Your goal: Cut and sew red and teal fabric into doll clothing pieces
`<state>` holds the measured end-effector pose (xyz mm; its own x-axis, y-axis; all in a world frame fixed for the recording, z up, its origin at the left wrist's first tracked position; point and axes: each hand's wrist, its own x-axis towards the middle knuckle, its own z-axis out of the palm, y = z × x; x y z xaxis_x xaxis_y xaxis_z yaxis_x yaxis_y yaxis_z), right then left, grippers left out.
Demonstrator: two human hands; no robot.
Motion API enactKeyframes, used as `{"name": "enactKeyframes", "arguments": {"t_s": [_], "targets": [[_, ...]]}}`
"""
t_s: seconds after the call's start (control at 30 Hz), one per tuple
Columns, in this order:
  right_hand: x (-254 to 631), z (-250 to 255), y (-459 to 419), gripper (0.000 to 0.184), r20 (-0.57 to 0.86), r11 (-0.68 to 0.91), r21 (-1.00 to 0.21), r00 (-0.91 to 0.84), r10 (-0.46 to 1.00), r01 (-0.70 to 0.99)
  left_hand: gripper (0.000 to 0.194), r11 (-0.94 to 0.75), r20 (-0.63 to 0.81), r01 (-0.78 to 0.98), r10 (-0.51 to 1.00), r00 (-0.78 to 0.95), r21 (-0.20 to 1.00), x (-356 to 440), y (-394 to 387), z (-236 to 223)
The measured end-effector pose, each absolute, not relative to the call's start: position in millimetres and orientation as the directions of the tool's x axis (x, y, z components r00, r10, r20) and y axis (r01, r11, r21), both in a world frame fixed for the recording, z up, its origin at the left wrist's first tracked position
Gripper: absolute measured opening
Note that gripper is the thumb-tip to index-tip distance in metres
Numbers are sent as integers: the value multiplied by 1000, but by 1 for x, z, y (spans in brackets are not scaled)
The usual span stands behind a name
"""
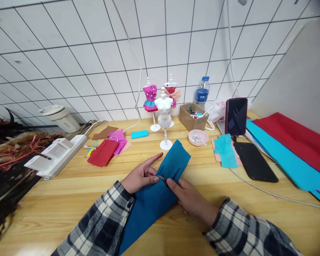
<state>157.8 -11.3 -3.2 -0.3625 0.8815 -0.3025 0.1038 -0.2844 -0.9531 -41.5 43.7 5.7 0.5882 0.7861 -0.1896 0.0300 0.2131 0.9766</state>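
Observation:
A folded strip of dark teal paper (pixel 173 161) lies diagonally across the wooden table (pixel 69 199) in front of me. My left hand (pixel 141 175) rests on its left edge, index finger stretched along the paper and thumb pressing the strip's middle. My right hand (pixel 190 199) lies on the paper's right side, its thumb meeting the left thumb. Between the two thumbs shows a small dark thin object that I cannot make out. Both sleeves are plaid.
A bare white mini mannequin (pixel 164 115) stands just behind the paper, two dressed ones (pixel 150 97) farther back. A cardboard box (pixel 193 116), pink bead bowl (pixel 198 137), water bottle (pixel 203 90), phones (pixel 236 115), red and cyan sheets (pixel 290 149) lie right; red paper (pixel 102 152) and power strip (pixel 56 154) left.

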Motion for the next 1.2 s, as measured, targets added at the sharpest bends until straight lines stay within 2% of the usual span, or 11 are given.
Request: {"name": "enactKeyframes", "arguments": {"t_s": [0.13,0.53,0.63,0.77,0.83,0.9,0.97,1.03,1.07,1.13,1.2], "targets": [[158,-7,-10,51,-244,-194,-965,-329,912,177,91,222,-196,33,770,607,975,-40,43,6],[165,-7,-2,46,-175,-59,-958,-412,894,280,90,222,-196,35,759,621,974,-43,42,1],[168,-7,3,45,-167,-29,-949,-422,891,313,78,236,-213,46,756,619,971,-42,42,-2],[170,-7,12,46,-174,-3,-930,-433,885,368,45,255,-218,41,722,657,966,-39,42,0],[174,-6,16,46,-162,9,-935,-450,879,353,41,258,-205,20,714,669,966,-38,42,1],[185,-2,19,48,-143,23,-943,-464,874,333,47,266,-195,-6,722,664,964,-39,42,-1],[202,6,22,53,-208,-6,-915,-457,865,404,54,273,-205,-13,752,627,962,-41,44,-4],[222,18,23,52,-344,-64,-837,-432,834,543,59,283,-232,2,784,576,959,-43,46,-9],[230,23,23,52,-383,-72,-826,-462,800,559,62,288,-245,11,792,559,958,-44,47,-10],[236,32,21,58,-431,-130,-854,-545,719,503,64,299,-263,26,792,551,954,-45,48,-12],[228,33,18,60,-441,-212,-880,-563,699,426,64,306,-271,34,780,564,952,-45,48,-12]]}}
